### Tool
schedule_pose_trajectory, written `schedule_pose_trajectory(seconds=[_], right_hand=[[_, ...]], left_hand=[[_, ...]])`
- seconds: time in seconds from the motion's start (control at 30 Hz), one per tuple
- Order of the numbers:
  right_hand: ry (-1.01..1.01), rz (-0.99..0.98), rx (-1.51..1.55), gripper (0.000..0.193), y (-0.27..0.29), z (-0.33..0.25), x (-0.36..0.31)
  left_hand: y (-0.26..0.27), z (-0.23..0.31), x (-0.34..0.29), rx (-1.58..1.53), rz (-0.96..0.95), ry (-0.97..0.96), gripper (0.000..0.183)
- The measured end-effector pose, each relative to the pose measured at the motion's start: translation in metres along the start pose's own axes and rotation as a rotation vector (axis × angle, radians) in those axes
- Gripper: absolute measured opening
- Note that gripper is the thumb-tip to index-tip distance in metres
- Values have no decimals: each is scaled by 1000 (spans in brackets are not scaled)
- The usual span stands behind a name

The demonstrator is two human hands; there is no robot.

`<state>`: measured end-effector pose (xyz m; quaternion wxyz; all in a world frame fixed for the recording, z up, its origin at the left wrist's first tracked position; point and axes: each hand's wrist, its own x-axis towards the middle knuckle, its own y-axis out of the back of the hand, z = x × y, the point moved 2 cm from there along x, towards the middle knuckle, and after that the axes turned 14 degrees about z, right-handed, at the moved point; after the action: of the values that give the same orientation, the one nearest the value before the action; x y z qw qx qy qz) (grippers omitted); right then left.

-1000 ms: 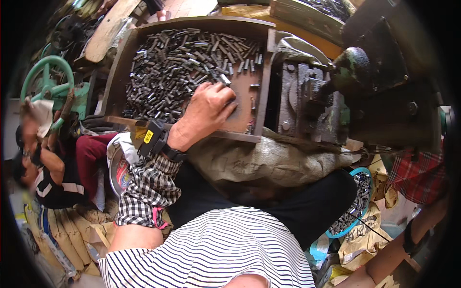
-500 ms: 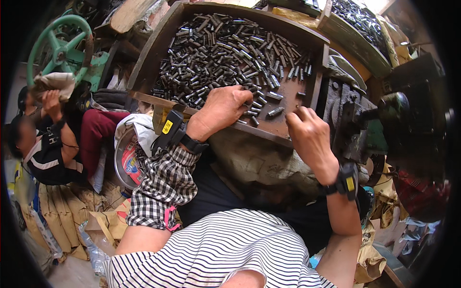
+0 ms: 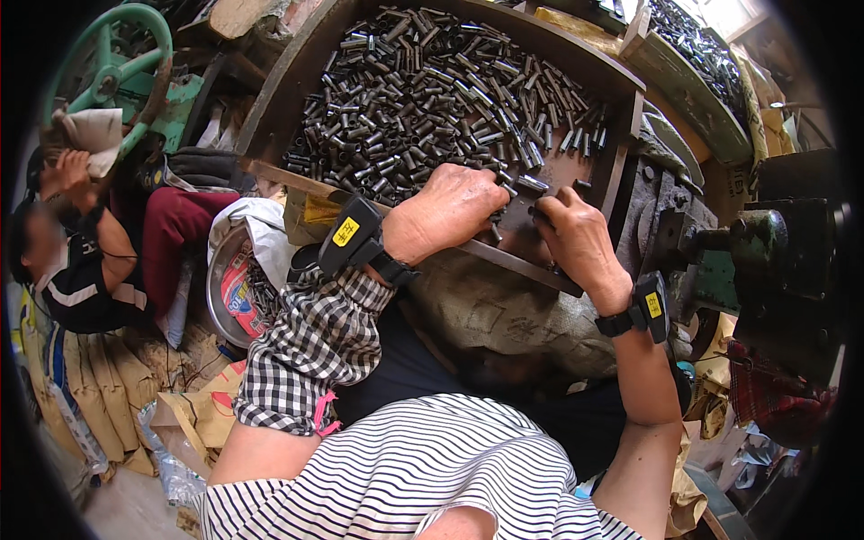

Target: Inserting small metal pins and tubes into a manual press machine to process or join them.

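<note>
Short dark metal tubes [image 3: 396, 117] lie heaped in a shallow wooden tray [image 3: 621, 166] in front of me. Over the tray's near edge, my left hand [image 3: 450, 211] is closed, its fingertips down among loose tubes; what it grips is hidden. My right hand [image 3: 583, 238] is also closed, thumb and fingers pinched at the near right corner of the tray. A small dark piece shows at its fingertips, too hidden to name. One shiny tube [image 3: 533, 184] lies between the two hands.
Beside my left arm stands a metal basin [image 3: 216, 292] holding more small parts. At the right is a dark machine [image 3: 765, 243]. Another tray of metal parts [image 3: 693, 54] sits at the far right. A co-worker [image 3: 90, 243] sits at the left by a green handwheel [image 3: 106, 76].
Both hands have shifted relative to the tray; my left hand moved right, nearer the right one. My view has shifted slightly. The co-worker's hands, holding a cloth-like piece, moved a little left.
</note>
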<state>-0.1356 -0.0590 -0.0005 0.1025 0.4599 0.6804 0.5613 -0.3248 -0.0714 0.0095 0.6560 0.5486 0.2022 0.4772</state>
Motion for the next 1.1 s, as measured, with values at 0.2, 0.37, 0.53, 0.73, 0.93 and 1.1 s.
schedule_pose_trajectory(seconds=[0.2,0.37,0.53,0.73,0.93,1.1], right_hand=[[-469,151,429,26,29,1,-17],[-389,279,433,25,34,3,-27],[-720,212,772,19,37,15,-37],[-1017,182,1102,16,44,33,-53],[-970,190,1135,20,51,51,-54],[-620,233,768,19,56,62,-54]], left_hand=[[-9,11,4,105,-13,-33,21],[-13,16,9,161,23,-14,21],[-24,24,22,195,34,-5,9],[-41,23,32,216,-25,-3,15],[-46,41,51,-136,177,99,16],[-49,58,64,-484,193,218,22]])
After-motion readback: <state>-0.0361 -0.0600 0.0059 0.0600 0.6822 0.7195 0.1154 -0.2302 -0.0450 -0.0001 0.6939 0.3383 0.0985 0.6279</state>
